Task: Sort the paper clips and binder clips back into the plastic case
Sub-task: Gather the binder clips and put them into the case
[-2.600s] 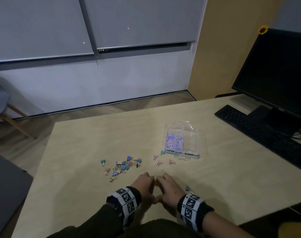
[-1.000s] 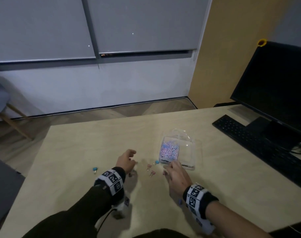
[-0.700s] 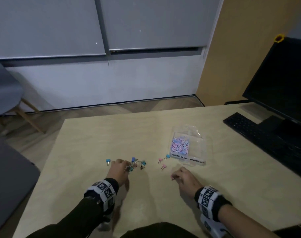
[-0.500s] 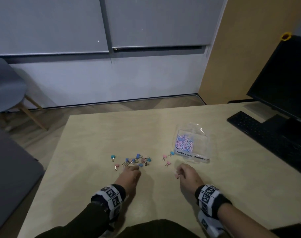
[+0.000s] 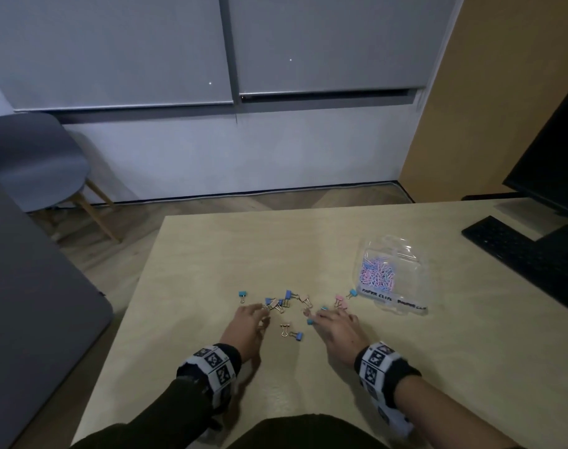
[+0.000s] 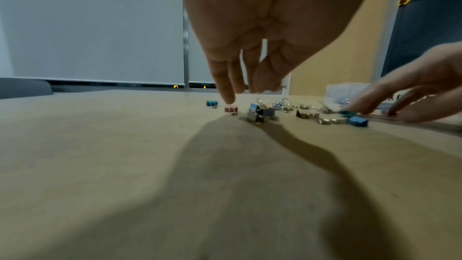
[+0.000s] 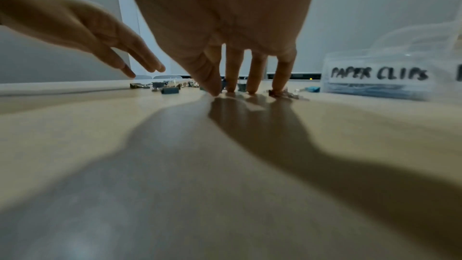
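Plainly, the risk is scatter: both hands are spread flat among loose binder clips [image 5: 284, 303] low in the head frame, and a sweep toward the case [image 5: 393, 277] at right of centre could flick the small springy clips off the table [image 5: 211, 254] or into the wrong compartment, where paper clips [image 5: 376, 273] already lie. The left hand [image 5: 247, 325] holds nothing, fingers extended toward the cluster; the right hand [image 5: 336, 327] is splayed wide, fingertips [image 7: 251, 90] on the wood. Only the right wrist view reads the case label "PAPER CLIPS"; only the left wrist view shows one left finger hovering just over a pink clip [image 6: 230, 109].
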`<state>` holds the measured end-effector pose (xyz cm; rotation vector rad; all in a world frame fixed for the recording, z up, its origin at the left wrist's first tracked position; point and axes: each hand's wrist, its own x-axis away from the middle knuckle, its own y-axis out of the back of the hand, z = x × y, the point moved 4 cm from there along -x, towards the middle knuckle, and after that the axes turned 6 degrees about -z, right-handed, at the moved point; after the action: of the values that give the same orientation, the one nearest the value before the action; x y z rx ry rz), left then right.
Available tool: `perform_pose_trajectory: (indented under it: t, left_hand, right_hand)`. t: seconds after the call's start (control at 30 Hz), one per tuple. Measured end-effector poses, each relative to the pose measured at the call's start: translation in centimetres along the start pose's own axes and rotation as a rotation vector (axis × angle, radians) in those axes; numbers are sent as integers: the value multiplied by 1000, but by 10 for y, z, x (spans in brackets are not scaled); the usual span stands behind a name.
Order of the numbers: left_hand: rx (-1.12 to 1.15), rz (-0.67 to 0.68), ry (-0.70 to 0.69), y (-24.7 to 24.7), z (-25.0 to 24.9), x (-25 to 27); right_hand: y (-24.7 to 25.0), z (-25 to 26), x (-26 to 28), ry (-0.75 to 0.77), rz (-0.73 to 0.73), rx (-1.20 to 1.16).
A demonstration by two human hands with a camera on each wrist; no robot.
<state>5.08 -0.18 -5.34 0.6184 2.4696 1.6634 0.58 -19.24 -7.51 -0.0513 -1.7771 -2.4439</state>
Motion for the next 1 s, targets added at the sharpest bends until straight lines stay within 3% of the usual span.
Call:
perform_pose_trajectory:
  t: [0.1,0.23,0.33,0.4,0.53,0.63,0.7,0.8,0.9,1.0]
  left_hand:
    - [-62,60,54,-7,-10,-11]
    - [-225,209,-71,-24,-35,-12]
    - [-264,311,-170,-33,-40,-4]
    - [-229,283,-171,-31,-36,-3]
    - [-92,56,35,-4,-13,-12]
    - [-36,27,240,13,9,-15]
    - [-44,77,307,18,17,-17]
    - [-110,139,271,22,17,-26]
    - [-160,189,224,20,9,-35]
    - [-199,242,188,14,-1,-40]
  right_hand:
    - [2,-10,6,-37,-143,-129]
    - [14,-8,-5,-127,-254,-152]
    - [19,11,-22,-67,-176,-110]
    - [15,26,-34,-18,-60,-42]
    - [6,35,-50,62,137,117]
    - [4,33,-48,99,185,181]
    - [4,34,-38,120,137,172]
    - [3,25,-13,115,36,46]
    - [6,-4,10,-32,-76,-149]
    - [18,-37,15,-121,-211,-202]
